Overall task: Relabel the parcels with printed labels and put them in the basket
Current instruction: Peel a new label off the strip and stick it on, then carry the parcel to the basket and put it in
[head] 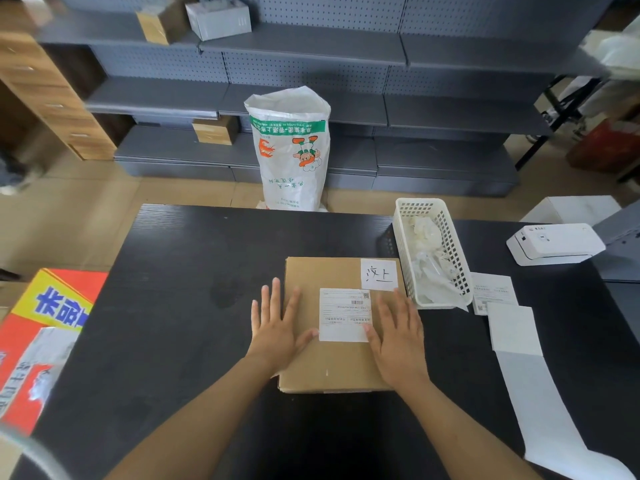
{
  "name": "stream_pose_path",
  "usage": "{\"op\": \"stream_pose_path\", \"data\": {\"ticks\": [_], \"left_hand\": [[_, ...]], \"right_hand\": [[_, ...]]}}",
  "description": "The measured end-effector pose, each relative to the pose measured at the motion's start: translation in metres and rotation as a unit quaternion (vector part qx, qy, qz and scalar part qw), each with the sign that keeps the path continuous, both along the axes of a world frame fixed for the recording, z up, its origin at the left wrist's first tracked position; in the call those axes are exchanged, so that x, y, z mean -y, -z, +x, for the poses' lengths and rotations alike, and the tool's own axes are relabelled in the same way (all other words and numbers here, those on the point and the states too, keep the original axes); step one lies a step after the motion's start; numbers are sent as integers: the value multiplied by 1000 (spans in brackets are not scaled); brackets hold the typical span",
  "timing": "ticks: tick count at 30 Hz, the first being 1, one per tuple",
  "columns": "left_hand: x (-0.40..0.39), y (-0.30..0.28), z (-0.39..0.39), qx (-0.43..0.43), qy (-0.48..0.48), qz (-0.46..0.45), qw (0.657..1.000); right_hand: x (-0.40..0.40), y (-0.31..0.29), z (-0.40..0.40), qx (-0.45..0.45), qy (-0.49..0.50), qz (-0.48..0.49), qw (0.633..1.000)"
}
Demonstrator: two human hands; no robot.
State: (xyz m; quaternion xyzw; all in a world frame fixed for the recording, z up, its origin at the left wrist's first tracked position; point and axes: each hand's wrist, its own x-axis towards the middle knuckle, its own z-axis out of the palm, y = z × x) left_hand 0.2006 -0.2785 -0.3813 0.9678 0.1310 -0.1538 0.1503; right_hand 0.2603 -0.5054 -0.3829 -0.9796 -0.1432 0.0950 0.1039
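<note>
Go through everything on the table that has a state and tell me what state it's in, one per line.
Cardboard parcel: lying flat, closed.
Printed label: stuck on the parcel's top.
Left hand: open, flat on the parcel.
Right hand: open, flat on the parcel.
White basket: upright, holding crumpled white scraps.
Label printer: no label showing at its slot.

Soft, even light; my dark surface (173, 306) shows faint sheen. Centre is sharp, while edges smear and bend outward.
</note>
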Motion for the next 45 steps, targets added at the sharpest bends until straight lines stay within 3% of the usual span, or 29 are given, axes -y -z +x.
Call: {"op": "stream_pose_path", "data": {"ticks": [3, 6, 8, 13, 19, 26, 33, 38, 45], "left_hand": [[-3, -2, -3, -59, -75, -119, 988], [-1, -10, 0, -73, -119, -271, 952], [1, -15, 0, -70, -140, -293, 943], [-8, -30, 2, -29, -152, -276, 949], [-29, -87, 14, 28, -103, -298, 948], [-55, -182, 41, -11, 31, -133, 991], [-75, -248, 56, 89, 61, -123, 987], [-58, -272, 58, 148, 100, -130, 975], [18, -293, 72, 151, 189, -110, 964]], "right_hand": [[2, -5, -8, -23, 100, 32, 994], [1, -10, -9, -91, 132, 89, 983], [-2, -13, -6, -114, 131, 111, 978], [-15, -30, -3, -128, 121, 107, 978], [-35, -71, 15, -100, 139, 195, 966], [-49, -164, 65, -75, 77, 227, 968], [-41, -242, 66, -101, -13, 242, 965], [-19, -261, 55, -71, 0, 231, 970], [66, -280, 27, -8, 65, 250, 966]]}}
